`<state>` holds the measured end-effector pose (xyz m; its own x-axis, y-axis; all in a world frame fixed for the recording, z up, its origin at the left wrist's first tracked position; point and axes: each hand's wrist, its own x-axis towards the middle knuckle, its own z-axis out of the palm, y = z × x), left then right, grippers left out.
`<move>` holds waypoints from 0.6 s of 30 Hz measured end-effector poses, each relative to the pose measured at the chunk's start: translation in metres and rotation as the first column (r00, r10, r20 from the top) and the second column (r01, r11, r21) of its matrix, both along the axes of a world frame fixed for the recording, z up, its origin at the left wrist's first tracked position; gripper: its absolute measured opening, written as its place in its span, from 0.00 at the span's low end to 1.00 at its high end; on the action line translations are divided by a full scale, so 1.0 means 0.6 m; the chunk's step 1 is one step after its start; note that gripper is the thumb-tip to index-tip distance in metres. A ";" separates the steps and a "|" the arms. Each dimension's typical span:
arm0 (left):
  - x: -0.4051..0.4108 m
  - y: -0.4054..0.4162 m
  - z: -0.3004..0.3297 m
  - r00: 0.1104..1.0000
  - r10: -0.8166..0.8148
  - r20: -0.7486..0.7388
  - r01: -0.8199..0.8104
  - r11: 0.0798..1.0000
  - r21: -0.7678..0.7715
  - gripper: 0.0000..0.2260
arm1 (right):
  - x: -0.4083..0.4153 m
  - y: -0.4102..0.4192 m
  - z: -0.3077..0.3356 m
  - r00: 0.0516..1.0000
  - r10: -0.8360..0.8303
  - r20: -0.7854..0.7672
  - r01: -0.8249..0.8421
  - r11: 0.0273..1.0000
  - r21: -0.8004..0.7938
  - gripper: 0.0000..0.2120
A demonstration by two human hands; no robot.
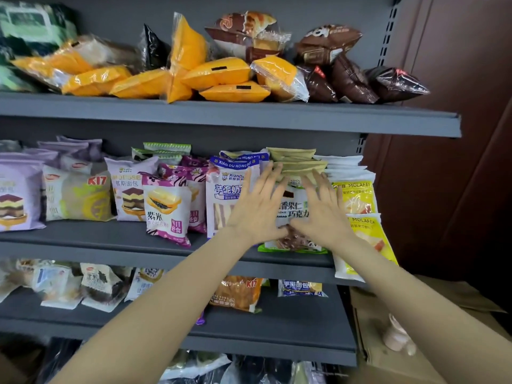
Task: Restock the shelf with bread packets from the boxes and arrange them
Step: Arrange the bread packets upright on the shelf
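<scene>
At the upper left of the frame, green packets (33,29) sit on the top shelf (221,115), followed rightward by a loose heap of orange packets (216,73) and, at the upper right, dark brown packets (349,79) piled against each other.

On the middle shelf (110,239), the far left holds a lilac packet (16,195) printed with a layered cake, then a pale K17 packet (77,195), a mousse packet (130,189) and a purple packet (169,209) leaning forward at the shelf's front. Right of centre stands a blue-topped packet (224,195).

The left hand (257,206) lies flat with straight, spread fingers, pressing on the left edge of the white chocolate-nut packet (293,214) and overlapping the blue-topped packet beside it. The right hand (321,209) is likewise spread wide and flat against the right side of that same packet; neither hand curls round anything. This packet stands upright at the front of the middle shelf, right of centre in the frame, with a row of tan-topped packets (293,159) stacked behind it. Just to its right, yellow Molafei packets (357,200) stand at the shelf's end, the front one hanging over the edge.

The lower shelf (277,328) carries scattered packets lying flat, among them an orange K17 packet (238,295). At the lower right stands a cardboard box (374,314).
</scene>
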<state>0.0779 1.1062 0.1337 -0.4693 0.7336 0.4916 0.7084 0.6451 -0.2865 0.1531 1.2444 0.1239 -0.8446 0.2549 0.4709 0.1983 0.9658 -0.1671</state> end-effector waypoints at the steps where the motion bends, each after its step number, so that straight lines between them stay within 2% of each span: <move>1: -0.002 0.009 0.008 1.000 0.013 -0.014 -0.013 0.999 -0.044 0.49 | -0.001 0.013 0.015 1.000 -0.005 0.007 0.006 1.000 -0.007 0.46; 4: -0.009 0.035 0.022 0.996 0.083 -0.026 -0.086 0.979 -0.183 0.54 | -0.011 0.055 0.041 0.975 0.015 0.223 -0.018 1.000 0.014 0.48; 6: -0.012 0.047 0.024 0.993 0.114 0.003 -0.111 0.970 -0.217 0.52 | -0.016 0.073 0.039 0.948 0.074 0.309 -0.066 0.997 -0.036 0.49; 9: -0.003 0.057 0.019 0.992 0.128 0.018 -0.121 0.970 -0.211 0.50 | -0.001 0.086 0.029 0.971 0.148 0.188 -0.129 0.985 -0.110 0.48; 11: 0.010 0.065 0.013 0.996 0.093 0.018 -0.088 0.981 -0.173 0.49 | 0.027 0.098 0.022 0.991 0.119 0.062 -0.105 0.976 -0.190 0.45; 13: 0.025 0.077 0.006 1.000 0.015 0.023 -0.012 0.994 -0.107 0.47 | 0.062 0.117 0.011 1.000 -0.002 0.006 0.003 0.953 -0.303 0.42; 14: 0.033 0.085 0.003 0.999 -0.035 0.028 0.038 0.995 -0.088 0.46 | 0.077 0.130 0.000 0.996 -0.085 0.040 0.094 0.932 -0.349 0.43; 16: 0.049 0.103 -0.005 0.991 -0.130 0.036 0.132 0.988 -0.083 0.42 | 0.103 0.151 -0.025 0.944 -0.233 0.232 0.312 0.861 -0.401 0.49; 18: 0.058 0.123 -0.014 0.987 -0.160 0.001 0.159 0.982 -0.097 0.41 | 0.117 0.164 -0.045 0.905 -0.241 0.351 0.400 0.763 -0.507 0.55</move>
